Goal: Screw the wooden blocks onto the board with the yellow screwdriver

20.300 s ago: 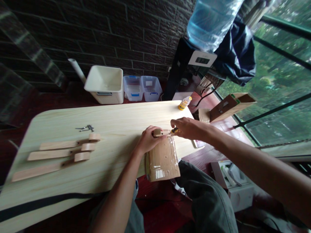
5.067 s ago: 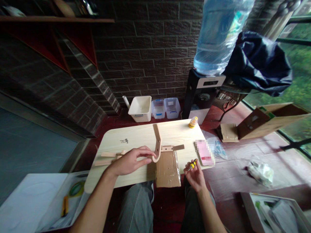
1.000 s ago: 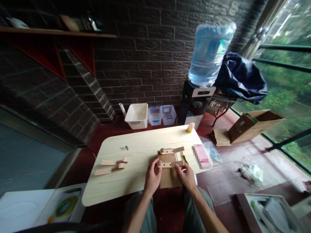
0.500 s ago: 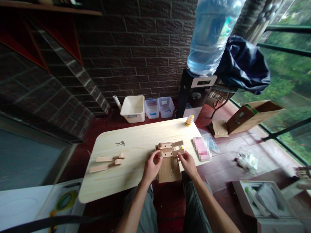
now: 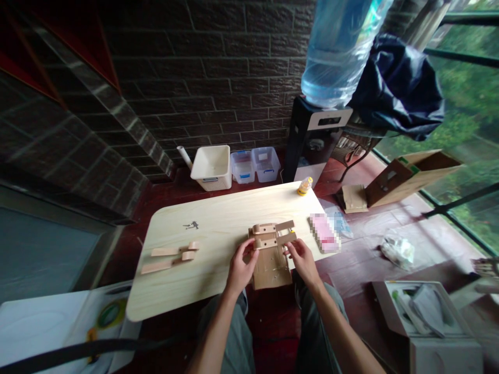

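Observation:
A brown cardboard panel (image 5: 271,272) lies at the table's front edge. Two tan cardboard strips cross its upper part; each has a curled left end, dark holes and a flat right end. My left hand (image 5: 240,266) has its thumb and fingers closed at the curled end of the nearer cardboard strip (image 5: 268,243). At that strip's flat right end, my right hand (image 5: 303,258) pinches from below. The farther cardboard strip (image 5: 273,228) lies parallel, with no hand on it. A small yellow bit shows between the flat ends.
Two similar curled strips (image 5: 171,259) lie on the left of the table (image 5: 218,218), with small dark metal pieces (image 5: 191,225) behind them. A yellow-capped bottle (image 5: 305,186) and a blurred pink item (image 5: 324,231) are at right. Plastic bins (image 5: 212,182) and a water dispenser (image 5: 317,140) stand beyond.
The view has tilted and shifted slightly, so the table appears a little higher. Both hands stay at the ends of the nearer strip, with little movement.

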The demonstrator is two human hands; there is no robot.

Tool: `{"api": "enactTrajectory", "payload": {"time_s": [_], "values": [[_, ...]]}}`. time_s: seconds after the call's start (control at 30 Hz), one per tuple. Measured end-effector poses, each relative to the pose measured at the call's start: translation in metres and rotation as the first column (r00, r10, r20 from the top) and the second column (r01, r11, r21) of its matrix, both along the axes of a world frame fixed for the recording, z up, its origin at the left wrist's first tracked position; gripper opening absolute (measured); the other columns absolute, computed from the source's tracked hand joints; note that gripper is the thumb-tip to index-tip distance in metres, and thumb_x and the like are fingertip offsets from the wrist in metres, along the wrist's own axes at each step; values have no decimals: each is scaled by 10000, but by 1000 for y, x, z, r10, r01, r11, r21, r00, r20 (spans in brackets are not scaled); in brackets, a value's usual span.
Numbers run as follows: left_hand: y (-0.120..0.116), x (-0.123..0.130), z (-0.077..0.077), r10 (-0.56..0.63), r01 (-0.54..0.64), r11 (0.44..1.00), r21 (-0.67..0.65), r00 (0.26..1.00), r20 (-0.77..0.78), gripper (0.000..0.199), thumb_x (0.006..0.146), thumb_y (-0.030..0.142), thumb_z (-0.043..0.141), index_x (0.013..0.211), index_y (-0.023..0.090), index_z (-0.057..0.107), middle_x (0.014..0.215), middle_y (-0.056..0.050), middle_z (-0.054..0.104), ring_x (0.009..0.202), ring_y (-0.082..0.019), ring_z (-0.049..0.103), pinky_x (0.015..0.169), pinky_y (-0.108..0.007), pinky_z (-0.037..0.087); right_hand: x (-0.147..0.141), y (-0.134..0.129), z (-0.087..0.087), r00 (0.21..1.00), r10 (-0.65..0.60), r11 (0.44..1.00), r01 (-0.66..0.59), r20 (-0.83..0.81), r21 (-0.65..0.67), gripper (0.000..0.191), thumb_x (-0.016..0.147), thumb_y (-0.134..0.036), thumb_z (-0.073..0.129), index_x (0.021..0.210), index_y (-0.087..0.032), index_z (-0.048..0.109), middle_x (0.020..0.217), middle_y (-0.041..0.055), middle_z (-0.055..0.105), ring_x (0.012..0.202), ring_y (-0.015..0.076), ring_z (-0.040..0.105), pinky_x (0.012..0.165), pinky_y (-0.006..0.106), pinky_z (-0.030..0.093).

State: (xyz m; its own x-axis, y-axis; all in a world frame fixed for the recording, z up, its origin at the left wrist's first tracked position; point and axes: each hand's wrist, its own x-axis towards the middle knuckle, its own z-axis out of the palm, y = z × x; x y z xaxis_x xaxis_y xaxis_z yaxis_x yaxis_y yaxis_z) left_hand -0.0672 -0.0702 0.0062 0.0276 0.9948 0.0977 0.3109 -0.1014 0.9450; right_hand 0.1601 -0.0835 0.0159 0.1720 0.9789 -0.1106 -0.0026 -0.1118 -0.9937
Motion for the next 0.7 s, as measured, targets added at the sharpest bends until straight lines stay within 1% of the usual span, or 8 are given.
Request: {"api": "enactTrajectory", "payload": {"time_s": [0.1, 0.2, 0.3, 0.37, 0.43, 0.5, 0.6, 0.7], "values": [[0, 0, -1, 8, -8, 1000, 14, 1000, 7, 411, 932, 370, 645, 1321, 247, 597, 1245, -97, 689, 1106, -235, 691, 990, -425, 574, 0, 0, -5, 1000, -2, 1000, 2, 5, -9, 434, 895, -604, 626, 1023, -192, 671, 931, 96, 753, 779, 241, 720, 702, 348, 563], [-1, -1, -3, 7, -7, 999, 40, 1000, 7, 446, 926, 340, 643, 1358, 258, 566, 1308, -105, 655, 1172, -246, 666, 1018, -435, 561, 1, -7, -8, 995, -72, 997, 74, 69, -33, 457, 904, -598, 610, 1093, -188, 678, 1005, 122, 757, 880, 275, 725, 747, 382, 575], [-6, -1, -9, -7, 8, 999, 45, 1000, -8, 539, 930, 322, 631, 1445, 273, 479, 1475, -108, 542, 1347, -263, 556, 1123, -462, 486, -3, -21, -12, 985, -125, 991, 130, 117, -39, 470, 910, -578, 609, 1170, -192, 677, 1142, 145, 741, 1049, 300, 703, 848, 411, 576], [-13, 2, -15, -25, 26, 999, 19, 1000, -12, 614, 934, 327, 627, 1502, 284, 399, 1567, -103, 449, 1438, -265, 463, 1192, -479, 411, -10, -34, -14, 990, -96, 993, 103, 101, -57, 488, 900, -572, 629, 1211, -198, 667, 1213, 151, 721, 1101, 303, 691, 854, 403, 586], [-21, 7, -21, -19, 19, 1000, -1, 999, -33, 671, 937, 340, 625, 1539, 287, 334, 1625, -106, 364, 1497, -270, 376, 1236, -500, 339, -17, -45, -16, 995, -65, 994, 71, 71, -84, 534, 881, -566, 657, 1274, -204, 642, 1263, 152, 703, 1087, 296, 701, 850, 396, 596], [-29, 12, -27, -1, 0, 1000, -15, 1000, -31, 655, 958, 353, 590, 1548, 287, 312, 1651, -108, 315, 1529, -270, 314, 1250, -512, 307, -23, -53, -18, 998, -48, 994, 53, 48, -94, 590, 868, -560, 674, 1337, -208, 611, 1305, 155, 684, 1037, 287, 718, 844, 400, 603], [-38, 18, -33, 44, -44, 999, -18, 999, -19, 634, 969, 361, 571, 1542, 313, 307, 1664, -99, 289, 1544, -270, 282, 1251, -530, 302, -24, -52, -18, 997, -56, 996, 59, 50, -66, 602, 850, -555, 689, 1340, -210, 622, 1345, 158, 667, 1103, 303, 700, 896, 422, 588], [-42, 21, -34, 95, -94, 995, 15, 995, -25, 664, 938, 353, 621, 1531, 316, 324, 1637, -117, 335, 1523, -292, 326, 1226, -553, 344, -22, -35, -12, 985, -123, 992, 127, 122, -20, 586, 831, -546, 712, 1302, -204, 644, 1324, 162, 680, 1202, 322, 650, 946, 443, 555]]}}
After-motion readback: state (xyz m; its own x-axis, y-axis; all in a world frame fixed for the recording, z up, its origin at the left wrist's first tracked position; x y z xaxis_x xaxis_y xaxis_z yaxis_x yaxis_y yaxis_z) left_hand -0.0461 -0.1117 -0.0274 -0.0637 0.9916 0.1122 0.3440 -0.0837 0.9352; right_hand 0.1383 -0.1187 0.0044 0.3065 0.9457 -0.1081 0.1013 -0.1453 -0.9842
